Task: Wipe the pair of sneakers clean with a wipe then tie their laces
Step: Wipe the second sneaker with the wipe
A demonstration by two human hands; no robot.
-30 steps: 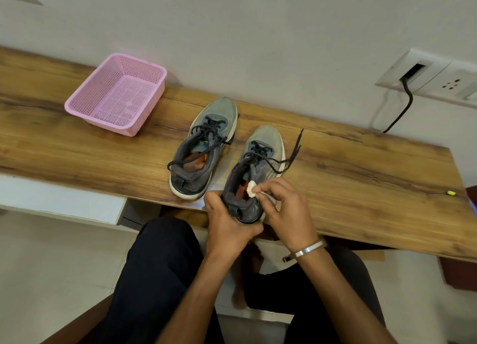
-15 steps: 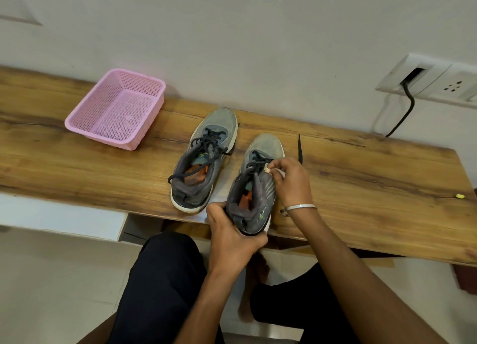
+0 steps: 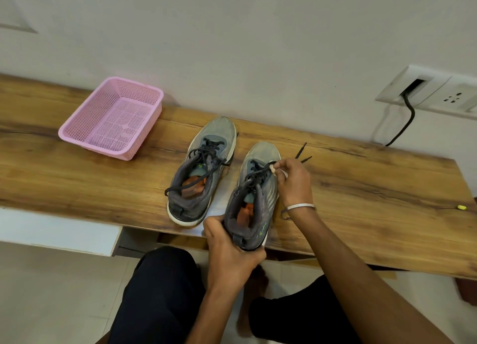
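Two grey sneakers with black untied laces stand side by side on the wooden table [image 3: 361,189], toes toward the wall. My left hand [image 3: 229,256] grips the heel of the right sneaker [image 3: 258,189] at the table's front edge. A small crumpled white wipe [image 3: 276,169] is pinched in my right hand [image 3: 294,181], pressed against that shoe's upper right side beside the laces. The lace ends [image 3: 302,154] lie on the table past my right hand. Untouched, the left sneaker [image 3: 204,168] stands just to the left.
A pink perforated plastic basket [image 3: 113,116] sits at the back left of the table. A wall socket panel [image 3: 436,93] with a black cable is on the wall at the right. A small yellow object [image 3: 461,207] lies near the table's right edge. My knees are below the front edge.
My right hand has slid the wipe forward along the right sneaker, from the heel collar up to the lace area near the toe. My left hand stays on the heel.
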